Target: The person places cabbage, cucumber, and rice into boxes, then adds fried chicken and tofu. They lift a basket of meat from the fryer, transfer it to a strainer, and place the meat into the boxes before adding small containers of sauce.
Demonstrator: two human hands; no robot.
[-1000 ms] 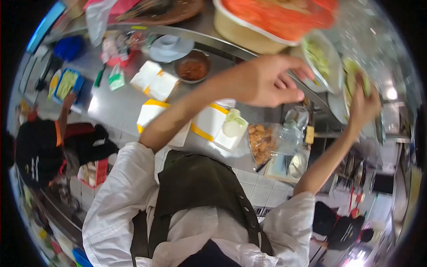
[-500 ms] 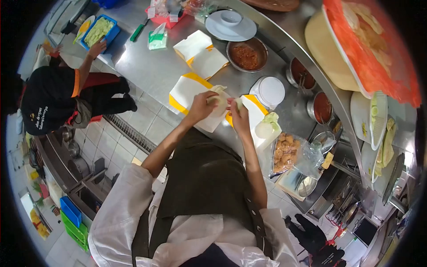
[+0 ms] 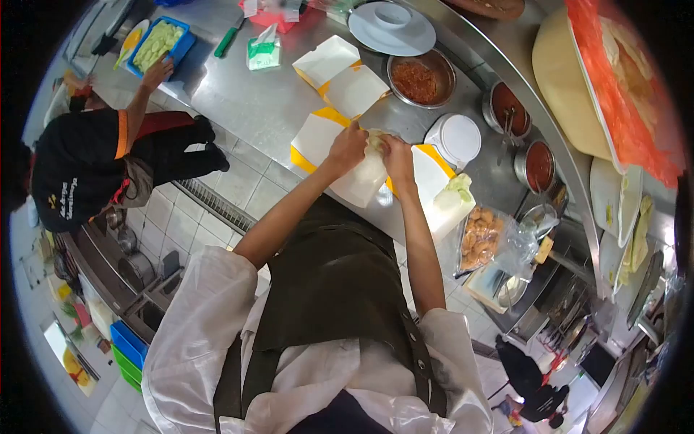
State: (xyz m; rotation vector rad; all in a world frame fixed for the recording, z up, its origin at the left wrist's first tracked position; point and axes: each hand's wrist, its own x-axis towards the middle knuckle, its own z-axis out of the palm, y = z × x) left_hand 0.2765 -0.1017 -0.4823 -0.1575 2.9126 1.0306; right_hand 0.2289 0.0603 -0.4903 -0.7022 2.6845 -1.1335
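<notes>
My left hand [image 3: 348, 150] and my right hand [image 3: 397, 159] are close together over the near edge of the steel counter. Between their closed fingers is a pale green, crumpled lettuce leaf [image 3: 375, 140], partly hidden by the hands. Under them lies an open white takeaway box [image 3: 318, 132] with yellow flaps. A second open box [image 3: 428, 170] sits by my right hand, with lettuce [image 3: 455, 189] at its near right end. Farther back is a third open box [image 3: 354, 90].
A white lidded tub [image 3: 455, 139] and a metal bowl of red sauce [image 3: 419, 78] stand behind the boxes. At right is a bag of browned round pieces [image 3: 481, 235]. A green-handled knife [image 3: 226, 43] lies farther left. A co-worker [image 3: 87, 163] reaches into a blue tray [image 3: 184, 43].
My hands have come closer together, both now at the lettuce leaf. The view has shifted, so the counter things appear farther right. The co-worker at left still reaches into the blue tray.
</notes>
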